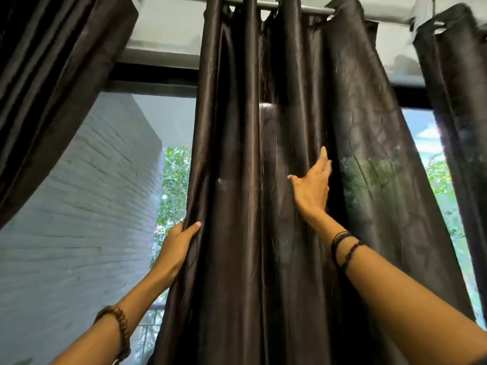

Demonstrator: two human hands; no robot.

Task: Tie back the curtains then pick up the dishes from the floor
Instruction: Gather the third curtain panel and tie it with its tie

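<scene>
Dark brown satin curtains against a pale grey brick wall and green leaves.

The middle curtain (237,180) is a glossy dark brown with lighter sheen along its folds and fine pale crease lines; the curtain at the left (52,75) and the curtain at the right (458,101) are the same dark shade, nearly black in shadow. The curtain rod (303,7) is grey. The brick wall (79,206) outside is painted pale grey-white in even courses, and the foliage (175,180) is bright green. The left wrist carries a brown beaded bracelet (122,330); the right wrist has black and dark braided cord bands (344,248).
</scene>
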